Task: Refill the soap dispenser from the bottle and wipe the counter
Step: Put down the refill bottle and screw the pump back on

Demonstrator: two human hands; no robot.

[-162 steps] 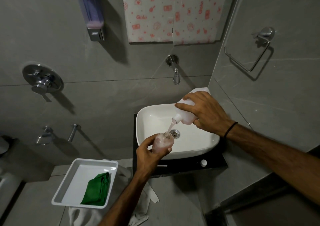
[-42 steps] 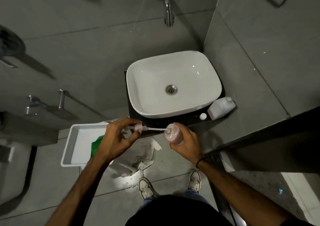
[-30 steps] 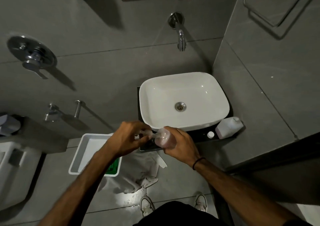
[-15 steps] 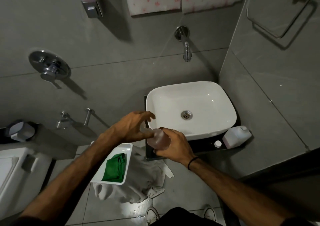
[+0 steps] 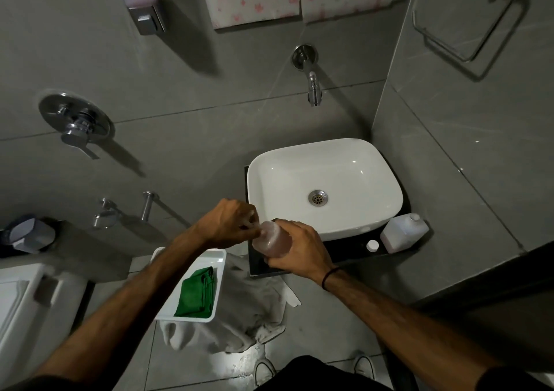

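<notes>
My right hand [image 5: 296, 251] grips the clear soap dispenser [image 5: 271, 239], which holds pink liquid and is tilted toward the left, just in front of the white sink [image 5: 323, 187]. My left hand [image 5: 229, 224] is closed over the dispenser's top, hiding the pump head. The white refill bottle [image 5: 403, 233] stands uncapped on the black counter [image 5: 344, 253] right of the sink, with its small white cap [image 5: 372, 245] beside it. A folded green cloth [image 5: 196, 293] lies in a white tray [image 5: 215, 258] at lower left.
A wall tap [image 5: 311, 85] juts out above the sink. A wall-mounted dispenser [image 5: 142, 1] hangs at upper left and a towel ring [image 5: 467, 31] at upper right. A grey rag [image 5: 248, 315] lies on the floor under the tray. A toilet [image 5: 27, 300] stands at far left.
The pump tube that my left hand held out of the dispenser has gone inside, and my left hand now sits closed over the top. The view has tilted up slightly.
</notes>
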